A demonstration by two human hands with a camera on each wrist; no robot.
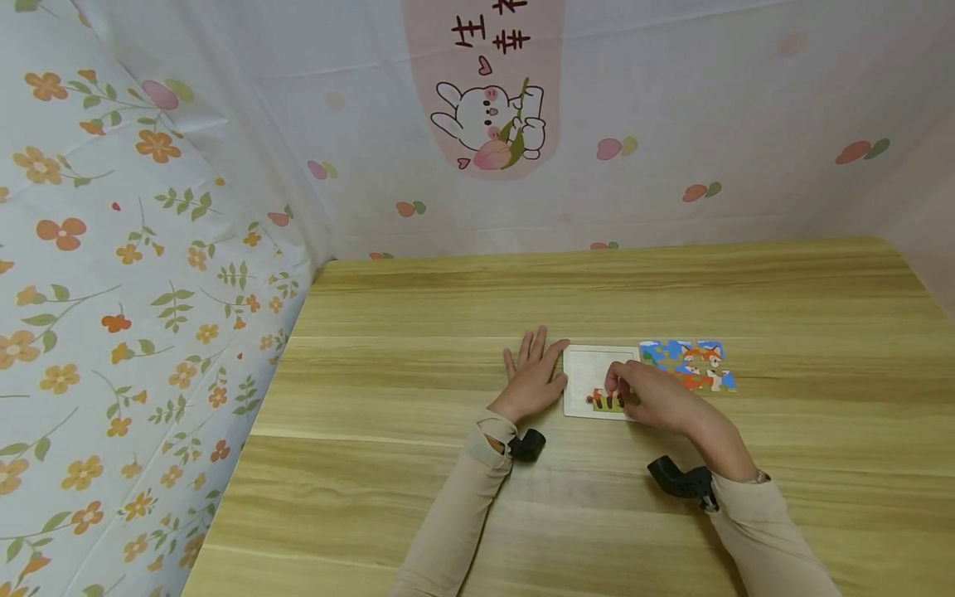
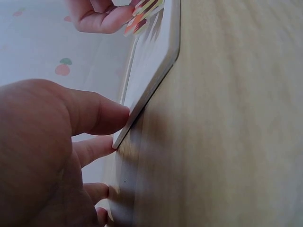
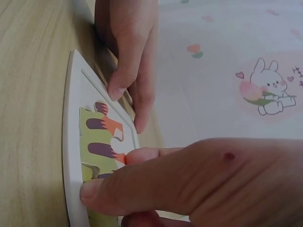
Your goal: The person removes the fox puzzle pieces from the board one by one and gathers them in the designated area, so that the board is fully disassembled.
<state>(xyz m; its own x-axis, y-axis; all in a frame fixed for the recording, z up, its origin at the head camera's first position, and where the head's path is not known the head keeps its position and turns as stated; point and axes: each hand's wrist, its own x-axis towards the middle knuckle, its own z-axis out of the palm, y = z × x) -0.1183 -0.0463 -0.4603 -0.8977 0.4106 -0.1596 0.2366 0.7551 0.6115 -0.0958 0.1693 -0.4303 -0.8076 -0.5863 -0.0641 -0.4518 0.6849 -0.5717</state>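
Observation:
A white puzzle tray (image 1: pixel 585 373) lies on the table, with joined puzzle pieces (image 3: pixel 102 139) in green, orange and dark purple along its near edge. My left hand (image 1: pixel 531 385) is at the tray's left side, fingers spread. Its thumb (image 2: pixel 106 116) and index finger touch the tray's edge. Over the tray's right part, my right hand (image 1: pixel 660 396) pinches a puzzle piece (image 3: pixel 106 176) between thumb and fingers, beside the joined pieces. Most of that piece is hidden by the fingers.
Right of the tray, several more puzzle pieces (image 1: pixel 705 365) lie together, showing a fox on blue. The wooden table (image 1: pixel 418 332) meets a printed cloth (image 1: pixel 298 166) at the back and left. Each wrist carries a black camera mount (image 1: pixel 528 446).

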